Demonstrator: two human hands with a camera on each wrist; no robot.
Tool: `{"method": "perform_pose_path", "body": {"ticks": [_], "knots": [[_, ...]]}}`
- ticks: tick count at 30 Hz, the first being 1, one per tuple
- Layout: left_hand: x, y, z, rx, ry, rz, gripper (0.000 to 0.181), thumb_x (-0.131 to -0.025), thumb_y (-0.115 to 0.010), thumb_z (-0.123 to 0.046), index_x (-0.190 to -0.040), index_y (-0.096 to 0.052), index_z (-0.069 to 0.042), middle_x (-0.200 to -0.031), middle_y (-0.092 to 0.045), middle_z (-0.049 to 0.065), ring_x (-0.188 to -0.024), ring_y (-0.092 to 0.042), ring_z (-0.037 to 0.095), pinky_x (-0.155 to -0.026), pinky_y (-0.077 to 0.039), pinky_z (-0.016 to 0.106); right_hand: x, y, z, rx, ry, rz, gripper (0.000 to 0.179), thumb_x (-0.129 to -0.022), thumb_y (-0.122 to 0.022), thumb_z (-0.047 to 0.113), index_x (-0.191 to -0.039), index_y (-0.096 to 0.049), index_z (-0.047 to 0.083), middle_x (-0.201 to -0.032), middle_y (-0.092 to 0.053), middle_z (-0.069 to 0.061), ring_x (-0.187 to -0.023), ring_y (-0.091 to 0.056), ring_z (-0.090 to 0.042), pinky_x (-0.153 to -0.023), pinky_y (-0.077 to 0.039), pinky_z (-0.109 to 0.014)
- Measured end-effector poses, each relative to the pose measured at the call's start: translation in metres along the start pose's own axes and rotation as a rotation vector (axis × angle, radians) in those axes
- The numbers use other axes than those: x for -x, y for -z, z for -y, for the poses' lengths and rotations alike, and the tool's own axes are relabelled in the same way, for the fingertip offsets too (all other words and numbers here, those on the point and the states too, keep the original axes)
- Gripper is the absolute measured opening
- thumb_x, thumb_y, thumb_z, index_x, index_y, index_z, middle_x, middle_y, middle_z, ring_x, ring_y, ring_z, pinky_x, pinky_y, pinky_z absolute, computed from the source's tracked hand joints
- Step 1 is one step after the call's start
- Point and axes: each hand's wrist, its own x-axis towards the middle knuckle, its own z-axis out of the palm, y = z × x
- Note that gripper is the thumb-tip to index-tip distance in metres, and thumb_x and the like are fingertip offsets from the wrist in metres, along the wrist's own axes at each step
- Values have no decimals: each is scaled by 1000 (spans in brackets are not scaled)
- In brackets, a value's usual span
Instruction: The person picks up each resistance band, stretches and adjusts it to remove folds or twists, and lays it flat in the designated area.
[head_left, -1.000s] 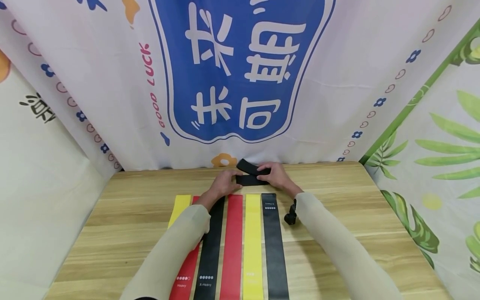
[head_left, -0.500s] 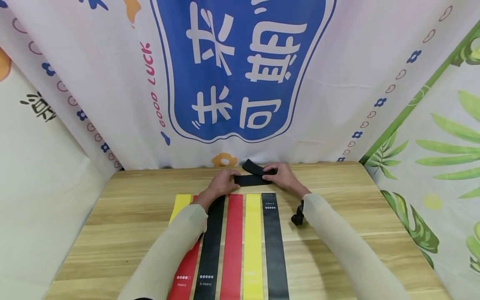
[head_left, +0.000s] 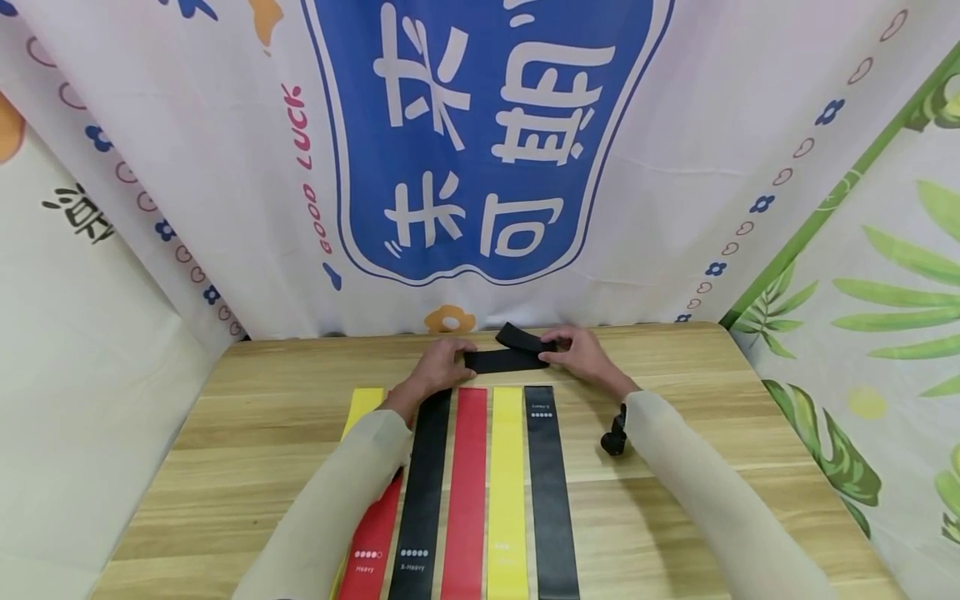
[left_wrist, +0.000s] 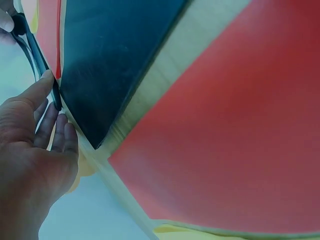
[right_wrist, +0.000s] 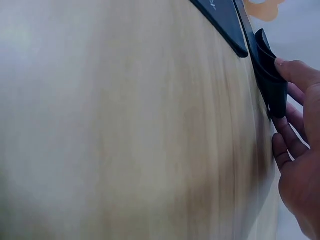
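At the back of the table lies a black resistance band [head_left: 501, 361] with its right part folded back over itself, the free end raised. My left hand [head_left: 441, 364] pinches its left end between thumb and fingers, also seen with the left hand [left_wrist: 37, 135] in the left wrist view. With my right hand [head_left: 583, 353] I pinch the fold at the right end. In the right wrist view, the thumb of the right hand [right_wrist: 302, 120] presses the looped black band [right_wrist: 272, 75]. The layers inside the loop stand apart there.
In front lie flat bands side by side: a red band [head_left: 463, 483], a yellow band [head_left: 507, 483], a black band [head_left: 551, 492], an X-Heavy black band [head_left: 420, 492] and a Heavy red band [head_left: 367, 554]. Another yellow band [head_left: 363, 408] is partly under my left arm. A printed curtain [head_left: 637, 250] hangs behind the table.
My right hand has moved to the right, drawing the fold along, so the flat lower stretch of band is longer. The left hand has shifted slightly left, still holding its end.
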Motion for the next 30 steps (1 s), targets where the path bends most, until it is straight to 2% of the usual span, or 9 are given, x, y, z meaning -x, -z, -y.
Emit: {"method": "perform_pose_path", "body": {"ticks": [4, 12, 18, 23, 26, 30], "knots": [[-1, -1, 2, -8, 8, 0, 46, -92, -83, -10, -137, -70, -4, -145, -65, 14, -137, -54, 33, -120, -41, 50, 2, 2, 0, 12, -18, 9, 41, -91, -85, 18, -128, -74, 2, -130, -72, -17, -115, -67, -33, -99, -55, -49], [-3, -1, 2, -16, 20, 2, 44, -93, -83, -10, -135, -71, -5, -143, -66, 13, -134, -56, 31, -119, -42, 49, 4, 6, 1, -22, -30, 9, 53, -94, -82, 14, -140, -62, -4, -135, -68, -23, -121, -66, -39, -104, -55, -50], [-5, 0, -1, -40, 10, 15, 45, -91, -84, -10, -134, -72, -5, -142, -67, 13, -134, -57, 31, -119, -42, 49, 3, 8, 0, -68, -53, -6, 50, -93, -81, 11, -138, -64, -3, -133, -69, -22, -119, -67, -37, -102, -56, -48], [-7, 1, 0, -68, 1, 28, 46, -90, -86, -11, -133, -73, -6, -139, -69, 11, -131, -59, 29, -118, -43, 48, 3, 8, -1, -119, -57, -6, 45, -92, -81, 6, -134, -68, -2, -127, -70, -22, -111, -69, -35, -96, -59, -41], [-7, 2, 1, -68, 9, 43, 46, -90, -86, -12, -133, -73, -6, -138, -70, 10, -127, -60, 28, -116, -45, 47, 4, 8, -2, -109, -56, 0, 44, -92, -80, 4, -134, -68, -1, -124, -70, -21, -109, -69, -34, -93, -58, -39], [-6, 5, 3, -79, 8, 55, 44, -90, -86, -12, -131, -74, -5, -136, -70, 10, -121, -60, 27, -112, -49, 46, 6, 9, -3, -74, -70, 4, 45, -92, -79, 3, -136, -67, 0, -126, -68, -20, -113, -66, -34, -98, -56, -44]]}}
